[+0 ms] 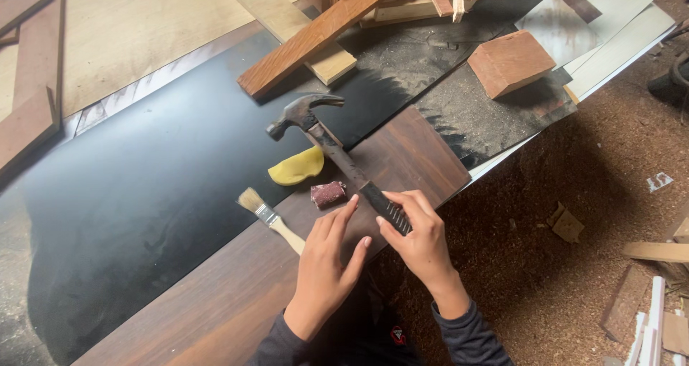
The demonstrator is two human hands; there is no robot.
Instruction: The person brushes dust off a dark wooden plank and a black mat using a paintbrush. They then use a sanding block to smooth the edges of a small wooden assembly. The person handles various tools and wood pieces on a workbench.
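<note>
A claw hammer with a dark steel head and a long dark handle ending in a ribbed black grip lies flat and slantwise across the dark brown stained wooden board. Its head points up and to the left, just past the board's far left corner, resting on the black surface there, claw turned upward in the view. Its grip end lies on the board's near part, close to the board's near right edge.

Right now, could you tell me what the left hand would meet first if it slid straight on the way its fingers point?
Probably the hammer handle: the left hand lies flat on the dark board, fingers pointing up-right toward it.
</note>
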